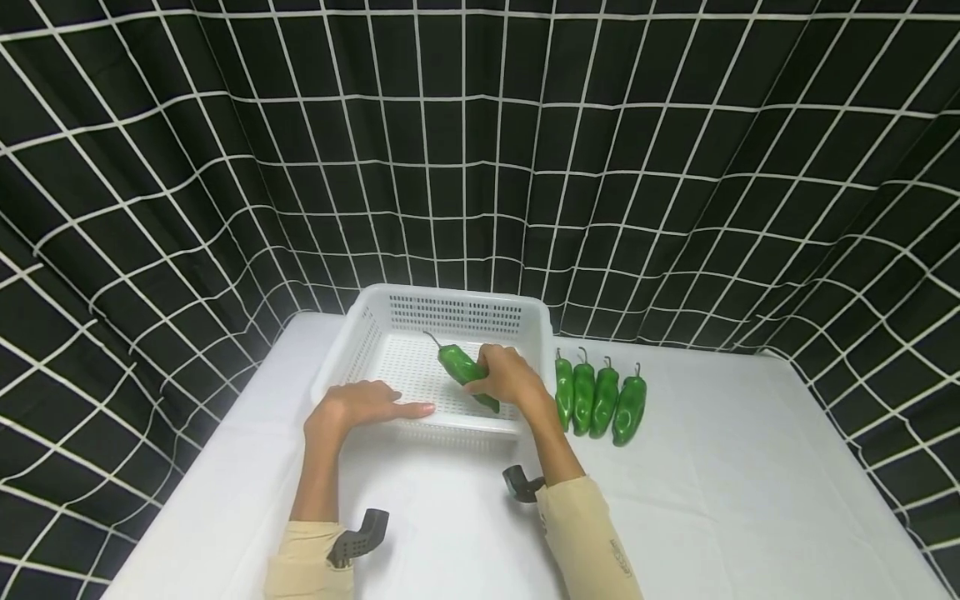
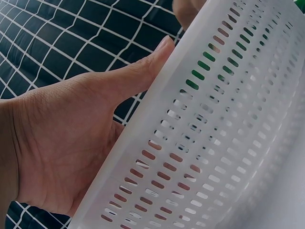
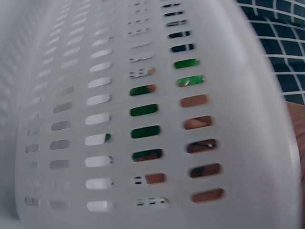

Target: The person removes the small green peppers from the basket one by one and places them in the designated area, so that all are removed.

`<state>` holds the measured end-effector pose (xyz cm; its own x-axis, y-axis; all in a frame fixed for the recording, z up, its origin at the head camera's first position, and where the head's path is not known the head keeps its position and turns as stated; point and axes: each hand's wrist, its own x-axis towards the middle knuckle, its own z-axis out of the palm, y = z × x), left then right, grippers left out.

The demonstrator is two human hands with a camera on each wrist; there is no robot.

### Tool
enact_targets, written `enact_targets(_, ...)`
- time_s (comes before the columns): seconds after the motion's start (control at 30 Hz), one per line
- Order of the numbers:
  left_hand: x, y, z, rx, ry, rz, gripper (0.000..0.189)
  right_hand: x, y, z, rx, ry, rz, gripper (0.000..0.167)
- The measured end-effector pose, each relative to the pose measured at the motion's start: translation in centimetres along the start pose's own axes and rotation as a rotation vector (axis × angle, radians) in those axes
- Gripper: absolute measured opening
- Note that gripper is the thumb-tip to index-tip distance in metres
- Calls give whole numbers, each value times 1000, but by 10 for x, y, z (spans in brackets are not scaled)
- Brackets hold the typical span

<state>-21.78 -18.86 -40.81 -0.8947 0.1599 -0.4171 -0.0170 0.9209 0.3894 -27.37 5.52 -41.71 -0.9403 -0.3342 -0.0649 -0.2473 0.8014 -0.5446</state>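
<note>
A white slotted plastic basket (image 1: 457, 422) stands on the table. Inside it, my right hand (image 1: 510, 375) grips a green chili pepper (image 1: 457, 364) by its lower part, the stem pointing to the far left. In the right wrist view the basket wall (image 3: 157, 119) hides most of that hand, and bits of green and skin show through the slots. My left hand (image 1: 363, 404) rests at the basket's near left corner, thumb stretched along the front rim (image 2: 138, 102). Its other fingers are partly hidden behind the basket wall in the left wrist view.
Several more green chili peppers (image 1: 604, 402) lie in a row right of the basket, stems away from me. A white cloth (image 1: 720, 467) covers the table. Black curtains with a white grid (image 1: 480, 133) surround its far and side edges.
</note>
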Motion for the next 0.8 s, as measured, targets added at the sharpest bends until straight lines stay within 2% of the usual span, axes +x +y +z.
enact_targets(0.17, -1, -1, -1, 2, -3, 7, 103, -10, 2, -6, 160, 33, -73, 35)
enact_targets(0.37, -3, -2, -2, 2, -9, 0, 103, -22, 3, -15, 279, 81, -82, 40)
enact_targets(0.57, -3, -4, -2, -4, -4, 1, 102, -33, 4, -29, 315, 142, -56, 45)
enact_targets(0.73, -2, -6, -1, -11, 0, 8, 102, -44, 9, -46, 299, 182, -24, 63)
enact_targets(0.8, -2, -6, -1, -9, 0, 8, 102, -49, 15, -54, 271, 215, -10, 64)
